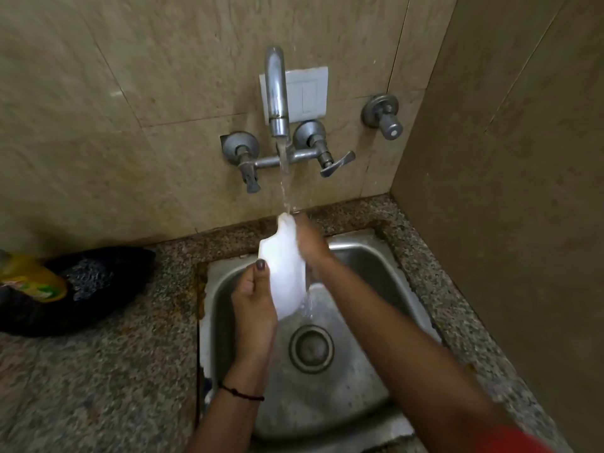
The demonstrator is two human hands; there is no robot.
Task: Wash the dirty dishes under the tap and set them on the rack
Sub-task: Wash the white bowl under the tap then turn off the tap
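Two hands are busy over the steel sink (369,256): my left hand (253,305) grips the lower edge of a white dish (284,273), thumb on its face, and holds it in the stream from the tap (277,93). My right hand (310,240) lies against the dish's upper right side, too blurred for me to tell whether it clasps or only rubs. I judge this the rinsing step. Next the dish needs turning so water reaches its other face, then carrying to a rack I cannot see. At far left a yellow bottle (31,279) lies on a dark bundle (98,282); a speckled granite counter (98,371) surrounds the sink; beige tiled walls meet at right.
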